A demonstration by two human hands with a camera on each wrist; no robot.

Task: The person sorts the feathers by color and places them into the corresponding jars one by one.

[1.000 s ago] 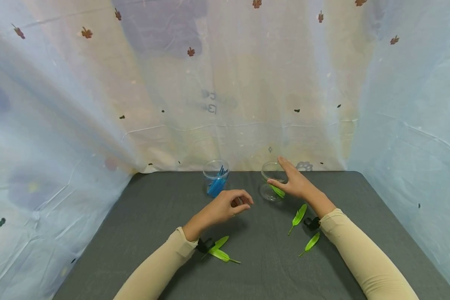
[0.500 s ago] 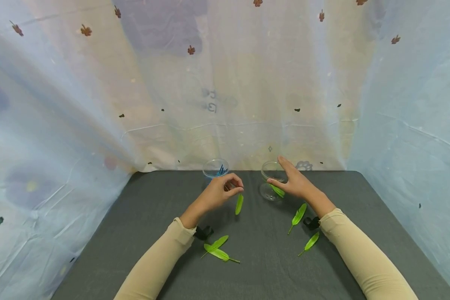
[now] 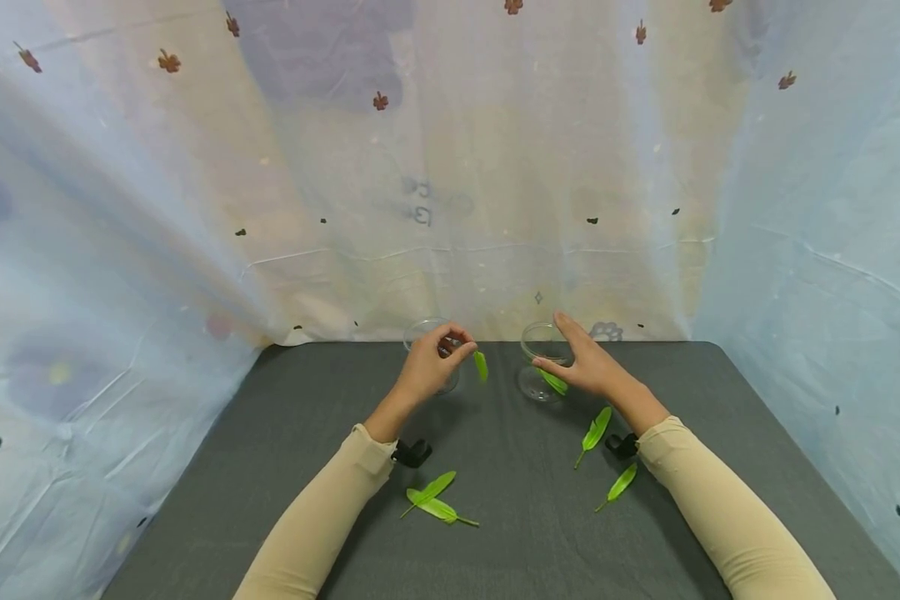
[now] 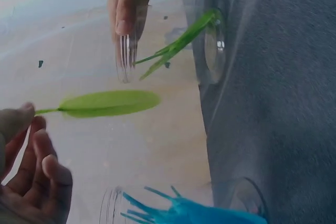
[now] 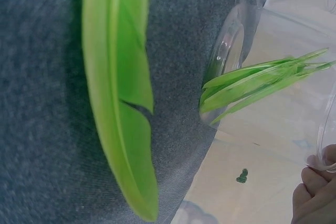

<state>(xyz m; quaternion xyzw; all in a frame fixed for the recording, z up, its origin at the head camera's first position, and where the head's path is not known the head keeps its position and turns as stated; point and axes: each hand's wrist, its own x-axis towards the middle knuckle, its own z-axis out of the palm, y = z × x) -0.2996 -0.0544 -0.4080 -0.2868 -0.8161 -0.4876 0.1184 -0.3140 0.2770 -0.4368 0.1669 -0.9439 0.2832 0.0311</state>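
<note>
My left hand (image 3: 422,367) pinches a green feather (image 4: 110,103) by its quill, between thumb and fingertip. The feather hangs in the air in front of the left clear cup (image 3: 414,332), which the hand partly hides. Blue feathers (image 4: 194,213) stand in that cup, as the left wrist view shows. My right hand (image 3: 592,362) holds the right clear cup (image 3: 537,388) near its rim, thumb on the near side. Inside this cup lean several green feathers (image 5: 252,85), quills upward.
Two crossed green feathers (image 3: 433,498) lie on the dark grey table (image 3: 525,558) near the left wrist. Two more lie by the right wrist: an upper feather (image 3: 594,429) and a lower feather (image 3: 618,483). A patterned curtain (image 3: 480,167) hangs behind the table.
My left hand has moved forward and slightly left, up to the left cup, with the green feather in its pinch. The right hand and its cup have stayed in place.
</note>
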